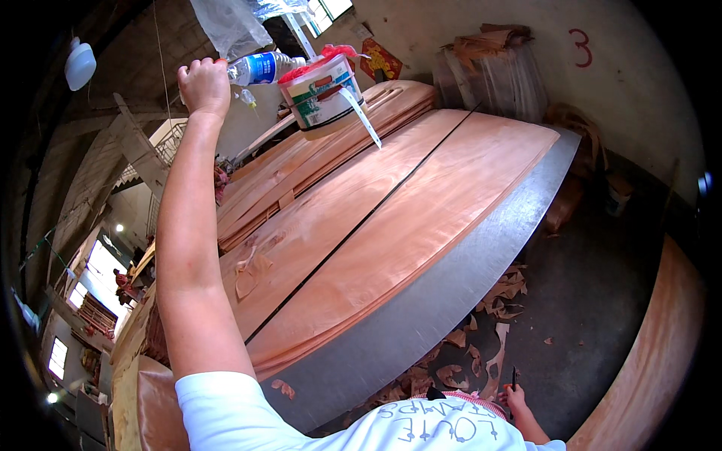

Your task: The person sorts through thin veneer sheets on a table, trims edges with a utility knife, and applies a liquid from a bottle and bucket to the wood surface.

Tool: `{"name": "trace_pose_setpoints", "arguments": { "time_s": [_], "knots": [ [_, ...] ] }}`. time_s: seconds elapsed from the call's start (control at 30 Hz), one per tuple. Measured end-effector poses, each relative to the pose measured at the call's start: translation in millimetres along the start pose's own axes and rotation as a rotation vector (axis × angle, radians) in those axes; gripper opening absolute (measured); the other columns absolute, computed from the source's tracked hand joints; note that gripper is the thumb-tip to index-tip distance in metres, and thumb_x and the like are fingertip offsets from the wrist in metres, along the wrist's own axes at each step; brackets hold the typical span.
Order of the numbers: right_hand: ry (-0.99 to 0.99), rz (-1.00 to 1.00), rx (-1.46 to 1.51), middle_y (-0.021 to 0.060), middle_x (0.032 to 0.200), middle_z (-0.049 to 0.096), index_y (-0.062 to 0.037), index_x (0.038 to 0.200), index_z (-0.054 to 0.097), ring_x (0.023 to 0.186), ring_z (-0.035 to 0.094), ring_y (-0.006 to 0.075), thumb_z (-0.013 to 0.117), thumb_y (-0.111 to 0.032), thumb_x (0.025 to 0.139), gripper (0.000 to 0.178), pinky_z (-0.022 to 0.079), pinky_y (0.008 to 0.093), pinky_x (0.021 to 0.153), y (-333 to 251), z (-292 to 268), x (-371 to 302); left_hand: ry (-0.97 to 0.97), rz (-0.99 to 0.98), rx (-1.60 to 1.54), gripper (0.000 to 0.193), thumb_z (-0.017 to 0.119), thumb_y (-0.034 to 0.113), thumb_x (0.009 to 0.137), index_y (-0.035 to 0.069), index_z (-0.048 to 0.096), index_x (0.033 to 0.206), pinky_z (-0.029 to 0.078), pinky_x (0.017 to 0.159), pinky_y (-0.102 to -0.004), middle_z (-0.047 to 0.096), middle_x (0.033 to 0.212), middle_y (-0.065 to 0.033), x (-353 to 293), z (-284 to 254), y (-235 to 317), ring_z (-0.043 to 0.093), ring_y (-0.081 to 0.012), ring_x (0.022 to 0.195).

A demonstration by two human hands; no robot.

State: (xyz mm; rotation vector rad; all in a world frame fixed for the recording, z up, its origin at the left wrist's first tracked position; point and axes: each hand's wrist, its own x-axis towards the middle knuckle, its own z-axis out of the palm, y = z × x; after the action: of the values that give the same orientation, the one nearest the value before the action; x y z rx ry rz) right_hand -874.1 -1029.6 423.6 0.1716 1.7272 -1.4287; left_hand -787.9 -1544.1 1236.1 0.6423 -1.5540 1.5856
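Note:
My left hand [204,86] is raised high at the upper left, its fingers closed at one end of a clear plastic bottle [262,68] with a blue label. The bottle lies almost level, its other end against a hanging plastic bucket [322,96]. Red plastic [331,56] covers part of the bucket's rim, and a white strip [361,116] hangs down its side. Low at the right, my right hand [516,400] is closed around a thin dark stick-like tool [514,376]; its exact kind is too small to make out.
Stacked reddish wood veneer sheets [406,195] lie on a metal-edged table [451,301], a dark straight bar [361,221] across them. Veneer scraps [451,376] litter the floor. A wrapped bundle [492,75] stands by the back wall; a curved wood sheet [639,376] is at right.

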Motion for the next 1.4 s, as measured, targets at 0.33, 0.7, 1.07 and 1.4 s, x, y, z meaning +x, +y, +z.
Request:
{"name": "trace_pose_setpoints", "arguments": {
  "time_s": [0.33,0.7,1.07,1.4],
  "knots": [
    [0.004,0.035,0.059,0.0128,0.071,0.061,-0.0051,0.101,0.047,0.049,0.055,0.0165,0.039,-0.014,0.091,0.015,0.042,0.0272,0.041,5.5,-4.4,-2.5,-0.011,-0.007,0.008,0.015,0.050,0.014,0.078,0.016,0.064,0.075,0.040,0.076,-0.0357,0.062,0.076,-0.0017,0.5,-3.6,-0.2,0.059,-0.0187,0.080],
    [0.008,0.014,0.019,0.0099,0.070,0.060,-0.0060,0.098,0.048,0.050,0.055,0.0161,0.040,-0.015,0.091,0.014,0.044,0.0279,0.043,13.8,-3.1,2.2,-0.321,-0.126,-0.038,0.012,0.055,0.017,0.075,0.014,0.065,0.080,0.046,0.070,-0.0388,0.065,0.083,-0.0074,-19.3,-3.1,4.1,0.061,-0.0242,0.082],
    [-0.117,-0.125,-0.125,0.0135,0.064,0.058,-0.0059,0.090,0.047,0.047,0.056,0.0225,0.044,-0.017,0.088,0.012,0.045,0.0334,0.040,115.1,-13.1,92.1,-0.349,-1.001,-1.332,0.028,0.072,0.028,0.067,0.003,0.065,0.079,0.044,0.056,-0.0274,0.062,0.073,-0.0034,-211.9,27.8,46.8,0.056,-0.0116,0.063],
    [-0.115,-0.185,-0.283,0.0041,0.056,0.047,-0.0064,0.084,0.048,0.042,0.048,0.0163,0.045,-0.012,0.087,0.007,0.038,0.0317,0.035,23.2,-32.7,49.2,-1.111,-1.628,-2.378,0.052,0.063,0.044,0.076,0.003,0.052,0.106,0.050,0.078,-0.0375,0.061,0.098,-0.0143,-535.2,-127.9,171.3,0.061,-0.0222,0.088]
  ]
}}
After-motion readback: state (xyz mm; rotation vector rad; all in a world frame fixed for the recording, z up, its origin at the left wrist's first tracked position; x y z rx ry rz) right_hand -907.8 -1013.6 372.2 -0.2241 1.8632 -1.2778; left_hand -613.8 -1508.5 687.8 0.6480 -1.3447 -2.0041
